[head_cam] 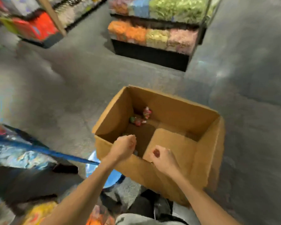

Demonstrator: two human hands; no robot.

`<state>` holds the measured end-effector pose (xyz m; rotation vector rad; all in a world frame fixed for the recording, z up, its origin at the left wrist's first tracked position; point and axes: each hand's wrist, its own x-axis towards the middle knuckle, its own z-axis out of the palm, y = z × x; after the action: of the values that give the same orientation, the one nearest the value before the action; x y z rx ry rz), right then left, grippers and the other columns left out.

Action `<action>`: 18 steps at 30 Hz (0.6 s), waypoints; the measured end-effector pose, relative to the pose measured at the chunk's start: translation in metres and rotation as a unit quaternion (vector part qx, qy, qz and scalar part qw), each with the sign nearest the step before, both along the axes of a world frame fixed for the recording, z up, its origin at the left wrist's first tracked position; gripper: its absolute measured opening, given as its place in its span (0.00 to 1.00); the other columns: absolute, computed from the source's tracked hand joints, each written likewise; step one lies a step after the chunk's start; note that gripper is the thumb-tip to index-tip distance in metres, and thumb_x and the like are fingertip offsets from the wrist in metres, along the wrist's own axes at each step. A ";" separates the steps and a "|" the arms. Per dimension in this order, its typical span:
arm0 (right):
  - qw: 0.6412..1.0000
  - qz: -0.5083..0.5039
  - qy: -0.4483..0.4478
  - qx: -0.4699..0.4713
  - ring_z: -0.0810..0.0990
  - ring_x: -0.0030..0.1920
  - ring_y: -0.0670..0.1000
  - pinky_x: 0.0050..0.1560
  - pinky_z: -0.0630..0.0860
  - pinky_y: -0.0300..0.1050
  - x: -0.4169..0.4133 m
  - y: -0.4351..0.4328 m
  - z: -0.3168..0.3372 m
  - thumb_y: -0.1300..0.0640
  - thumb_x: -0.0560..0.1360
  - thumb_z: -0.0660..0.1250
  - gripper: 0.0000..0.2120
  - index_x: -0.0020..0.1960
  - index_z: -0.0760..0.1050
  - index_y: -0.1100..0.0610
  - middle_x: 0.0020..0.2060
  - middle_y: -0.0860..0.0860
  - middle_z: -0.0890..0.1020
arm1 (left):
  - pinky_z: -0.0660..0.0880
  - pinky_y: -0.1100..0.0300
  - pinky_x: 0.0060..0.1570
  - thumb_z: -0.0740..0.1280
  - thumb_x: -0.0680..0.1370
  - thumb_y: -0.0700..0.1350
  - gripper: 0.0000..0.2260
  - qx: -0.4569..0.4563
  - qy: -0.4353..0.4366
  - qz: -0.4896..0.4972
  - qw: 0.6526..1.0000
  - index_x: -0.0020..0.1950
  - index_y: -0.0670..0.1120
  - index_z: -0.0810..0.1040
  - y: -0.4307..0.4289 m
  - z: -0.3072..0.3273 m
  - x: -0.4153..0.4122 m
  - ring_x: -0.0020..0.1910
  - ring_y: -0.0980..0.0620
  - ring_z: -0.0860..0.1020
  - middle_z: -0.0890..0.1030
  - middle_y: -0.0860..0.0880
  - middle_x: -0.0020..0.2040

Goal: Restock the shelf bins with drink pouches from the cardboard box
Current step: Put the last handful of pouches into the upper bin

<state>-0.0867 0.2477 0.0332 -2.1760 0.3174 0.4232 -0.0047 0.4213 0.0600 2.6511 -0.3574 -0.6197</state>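
— Which way are the drink pouches (140, 118) lying from our grip?

— Ahead and deeper. We are leaning over the cardboard box (177, 104) on the floor, and the few pouches left are sitting in its far left corner, down on the bottom. One is propped against the far wall and the others are lying flat just beside it. Their long axes are too smeared to call.

— Which hand is nearer?

— Our left hand (125, 146). It is hovering over the near left edge, on the pouches' side of the box. Our right hand (162, 157) is hanging over the near wall, further from that corner.

— And what is the grip doing?

— The left fingers are curling inward, and we cannot tell whether they are holding anything. The right fingers are pinching a small reddish thing (156, 153), possibly a pouch, though the blur is hiding its shape.

— Are we reading any brand or label?

— No. The pouches are showing only red, green and white patches. The shelf bins (150, 53) across the floor are showing blocks of colour and no legible writing.
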 end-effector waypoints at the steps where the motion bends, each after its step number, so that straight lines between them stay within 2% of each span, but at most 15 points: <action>1: 1.000 -0.005 0.014 -0.002 0.80 0.46 0.52 0.42 0.70 0.43 0.006 -0.003 -0.008 0.52 0.78 0.64 0.06 0.43 0.74 0.47 0.42 0.47 0.82 | 0.73 0.53 0.47 0.65 0.77 0.43 0.06 0.025 0.013 -0.002 1.000 0.50 0.45 0.81 -0.002 -0.013 0.012 0.54 0.40 0.80 0.83 0.43 0.51; 5: 0.997 -0.016 0.079 -0.005 0.80 0.48 0.53 0.47 0.75 0.46 0.043 0.000 -0.044 0.54 0.78 0.64 0.05 0.46 0.78 0.51 0.46 0.50 0.84 | 0.78 0.50 0.51 0.65 0.79 0.44 0.10 0.096 0.054 -0.023 0.994 0.57 0.45 0.81 0.010 -0.062 0.070 0.56 0.39 0.80 0.83 0.42 0.55; 8: 0.988 -0.022 0.152 0.004 0.80 0.49 0.52 0.50 0.76 0.46 0.076 0.011 -0.086 0.52 0.78 0.66 0.04 0.48 0.78 0.51 0.47 0.50 0.83 | 0.78 0.49 0.52 0.68 0.77 0.40 0.13 0.144 0.088 -0.071 0.983 0.62 0.45 0.78 0.025 -0.110 0.117 0.57 0.41 0.80 0.82 0.43 0.57; 12: 0.967 -0.027 0.251 0.027 0.78 0.56 0.52 0.56 0.76 0.46 0.109 0.033 -0.135 0.53 0.79 0.67 0.09 0.58 0.77 0.52 0.55 0.50 0.81 | 0.76 0.53 0.55 0.64 0.80 0.39 0.13 0.148 0.169 -0.068 0.972 0.65 0.42 0.74 0.027 -0.165 0.161 0.59 0.42 0.79 0.80 0.42 0.60; 15: 0.950 -0.063 0.300 0.055 0.76 0.62 0.53 0.59 0.72 0.44 0.141 0.055 -0.194 0.54 0.79 0.66 0.14 0.64 0.75 0.53 0.61 0.50 0.79 | 0.69 0.52 0.66 0.63 0.82 0.41 0.21 0.174 0.285 -0.011 0.943 0.75 0.43 0.65 0.029 -0.225 0.192 0.70 0.42 0.71 0.72 0.41 0.70; 18: 0.935 -0.113 0.331 0.065 0.75 0.64 0.56 0.62 0.72 0.46 0.166 0.072 -0.237 0.54 0.80 0.65 0.16 0.67 0.73 0.56 0.65 0.54 0.78 | 0.63 0.45 0.73 0.69 0.79 0.45 0.32 0.183 0.278 -0.007 0.943 0.79 0.47 0.58 0.032 -0.269 0.202 0.76 0.42 0.61 0.62 0.43 0.77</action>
<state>0.0790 0.3193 -0.2039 -1.7825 0.8707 1.0109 0.1974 0.4538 -0.2094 2.6446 -0.0962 -1.5148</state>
